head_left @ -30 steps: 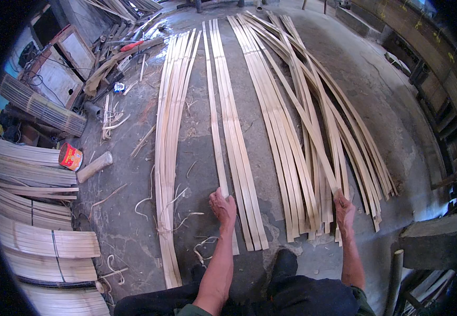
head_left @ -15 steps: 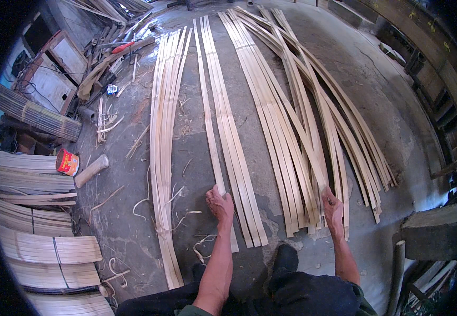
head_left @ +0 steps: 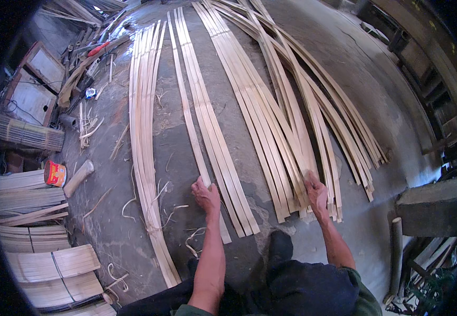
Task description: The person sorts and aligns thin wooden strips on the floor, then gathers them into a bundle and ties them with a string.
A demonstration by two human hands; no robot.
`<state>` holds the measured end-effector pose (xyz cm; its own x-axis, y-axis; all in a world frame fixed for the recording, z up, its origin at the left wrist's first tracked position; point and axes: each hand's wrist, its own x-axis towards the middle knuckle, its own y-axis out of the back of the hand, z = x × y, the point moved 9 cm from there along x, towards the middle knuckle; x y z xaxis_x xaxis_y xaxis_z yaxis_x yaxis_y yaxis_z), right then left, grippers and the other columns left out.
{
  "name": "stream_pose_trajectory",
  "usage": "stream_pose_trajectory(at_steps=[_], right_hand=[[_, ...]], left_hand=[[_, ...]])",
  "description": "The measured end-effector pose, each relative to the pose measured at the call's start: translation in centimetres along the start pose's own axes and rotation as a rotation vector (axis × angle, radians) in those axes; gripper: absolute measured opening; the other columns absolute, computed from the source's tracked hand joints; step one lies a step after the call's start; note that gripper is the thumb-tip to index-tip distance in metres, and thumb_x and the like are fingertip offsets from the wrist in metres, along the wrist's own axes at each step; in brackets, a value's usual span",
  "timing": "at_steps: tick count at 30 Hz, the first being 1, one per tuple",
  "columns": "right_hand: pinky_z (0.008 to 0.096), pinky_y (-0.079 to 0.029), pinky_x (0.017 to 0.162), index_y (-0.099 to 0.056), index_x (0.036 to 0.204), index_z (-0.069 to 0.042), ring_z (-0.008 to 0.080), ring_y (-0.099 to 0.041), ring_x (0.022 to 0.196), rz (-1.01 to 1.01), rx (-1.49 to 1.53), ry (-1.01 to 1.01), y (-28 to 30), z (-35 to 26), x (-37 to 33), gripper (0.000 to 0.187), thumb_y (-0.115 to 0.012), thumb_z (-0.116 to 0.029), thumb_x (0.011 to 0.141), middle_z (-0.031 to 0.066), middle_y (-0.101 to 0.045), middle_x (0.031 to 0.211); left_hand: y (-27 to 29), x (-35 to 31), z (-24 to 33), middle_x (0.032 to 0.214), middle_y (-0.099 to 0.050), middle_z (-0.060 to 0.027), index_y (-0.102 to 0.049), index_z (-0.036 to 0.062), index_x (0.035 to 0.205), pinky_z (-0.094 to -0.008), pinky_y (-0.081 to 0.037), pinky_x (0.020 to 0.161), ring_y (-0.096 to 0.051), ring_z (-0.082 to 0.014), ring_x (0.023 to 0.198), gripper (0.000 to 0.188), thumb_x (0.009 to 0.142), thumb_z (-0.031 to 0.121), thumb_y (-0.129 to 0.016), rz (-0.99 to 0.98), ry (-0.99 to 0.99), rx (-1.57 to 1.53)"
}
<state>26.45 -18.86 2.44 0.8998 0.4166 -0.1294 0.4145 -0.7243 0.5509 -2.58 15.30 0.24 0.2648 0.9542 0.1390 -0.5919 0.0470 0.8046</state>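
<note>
While the near ends of the laid-out stock lie within reach, two bare hands are engaged on it. Left hand (head_left: pixel 206 195): fingers curled closed on a single bamboo strip (head_left: pixel 188 116), gripped short of its near end, the tail showing beside the forearm; this piece lies along the concrete floor (head_left: pixel 178 131), just left of a close-set group of strips (head_left: pixel 208 118), a narrow gap between. Right hand (head_left: pixel 317 195): likewise closed, at the near end of a slanting bamboo strip (head_left: pixel 302 155) at the edge of the right-hand row (head_left: pixel 254 121); whether it takes in more than one piece cannot be told. Step in hand, as judged: sorting and aligning loose lengths into rows. Next move, by the same judgement: a light sideways shift of the near ends, kept flat so that nothing twists or snags. Appearance of strips: long, flat, narrow, straw-pale, nodes showing as faint crosswise bands, ends cut square but not all level. Further lots: one overlapping bundle (head_left: pixel 143 116), left; one fan of crossing strips (head_left: pixel 355 126), right; one banded stack (head_left: pixel 49 263), at the left edge. Sundries: one red-and-yellow tub (head_left: pixel 55 174); one short wooden billet (head_left: pixel 79 178) beside it.
</note>
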Motion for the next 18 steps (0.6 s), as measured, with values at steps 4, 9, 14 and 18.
stream_pose_trajectory(at_steps=[4,9,14,18], right_hand=[[0.0286,-0.045,0.096,-0.052,0.135,-0.001,0.0191,-0.060,0.114,0.033,-0.039,0.014,0.2,-1.1,-0.3,0.050,-0.063,-0.029,0.094,0.0192,-0.062,0.126],[0.0298,-0.046,0.095,-0.054,0.134,-0.002,0.0217,-0.062,0.112,-0.009,-0.065,-0.089,0.4,-1.9,-0.3,0.047,-0.062,-0.027,0.094,0.0200,-0.065,0.121],[0.0303,-0.047,0.093,-0.055,0.133,-0.003,0.0216,-0.063,0.111,0.036,-0.081,0.004,0.5,-1.7,0.2,0.045,-0.062,-0.026,0.094,0.0211,-0.066,0.118],[0.0326,-0.050,0.088,-0.056,0.133,-0.007,0.0224,-0.065,0.107,0.076,-0.129,0.079,0.5,-1.4,0.5,0.047,-0.064,-0.030,0.093,0.0214,-0.066,0.116]], left_hand=[[0.1,0.2,0.2,0.113,-0.053,-0.0195,-0.050,0.0030,0.127,-0.0461,-0.041,0.093,-0.052,-0.0372,0.105,0.054,0.078,0.018,-0.065,-0.017,-0.022,0.002],[0.4,0.1,0.0,0.114,-0.052,-0.0195,-0.049,0.0034,0.127,-0.0462,-0.041,0.093,-0.052,-0.0373,0.106,0.053,0.078,0.018,-0.065,-0.017,-0.001,-0.011],[0.3,0.0,0.3,0.116,-0.052,-0.0197,-0.050,0.0037,0.127,-0.0458,-0.040,0.094,-0.051,-0.0372,0.109,0.053,0.079,0.019,-0.066,-0.010,-0.005,-0.002],[-0.5,0.1,-0.2,0.118,-0.052,-0.0199,-0.050,0.0039,0.128,-0.0459,-0.040,0.095,-0.050,-0.0373,0.110,0.055,0.078,0.019,-0.067,-0.046,-0.008,0.001]])
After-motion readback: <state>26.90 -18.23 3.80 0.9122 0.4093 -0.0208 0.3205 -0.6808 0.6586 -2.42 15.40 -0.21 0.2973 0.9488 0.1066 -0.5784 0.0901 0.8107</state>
